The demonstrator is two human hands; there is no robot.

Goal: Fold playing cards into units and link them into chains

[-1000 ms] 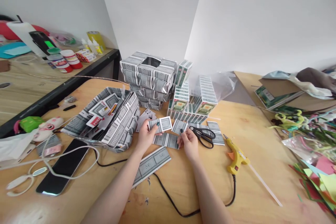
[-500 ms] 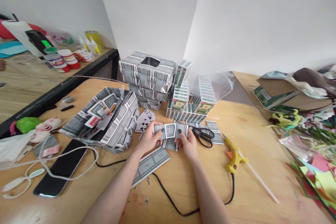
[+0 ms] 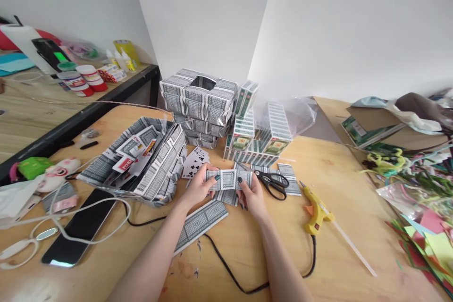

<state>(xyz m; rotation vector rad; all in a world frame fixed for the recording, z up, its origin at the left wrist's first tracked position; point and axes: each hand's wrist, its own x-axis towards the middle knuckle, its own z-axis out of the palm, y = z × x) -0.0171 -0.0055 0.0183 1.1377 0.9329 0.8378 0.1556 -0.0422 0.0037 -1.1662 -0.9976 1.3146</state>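
Between both hands I hold a short strip of folded playing cards (image 3: pixel 228 180), grey-patterned with white edges. My left hand (image 3: pixel 201 186) pinches its left end, thumb on top. At the right end my right hand (image 3: pixel 253 193) is closed on it, thumb on the face and fingers underneath. Beneath the strip lies another patterned card piece (image 3: pixel 226 197), partly covered. A longer card strip (image 3: pixel 201 224) rests on the table below my left wrist. Black scissors (image 3: pixel 272 183) lie just right of my right hand, over more card strips (image 3: pixel 290 179). Fanned playing cards (image 3: pixel 194 164) lie behind my left hand.
A yellow glue gun (image 3: pixel 317 210) with a glue stick lies right, its black cable (image 3: pixel 226 264) crossing the front. A card-built box (image 3: pixel 163 165) holds loose cards. Stacked card boxes (image 3: pixel 198 99) and card packs (image 3: pixel 276 127) stand behind. A phone (image 3: pixel 81 229) lies left.
The held strip has been drawn flatter and straighter between my hands. My right fingers have shifted slightly underneath. The view has moved a little.
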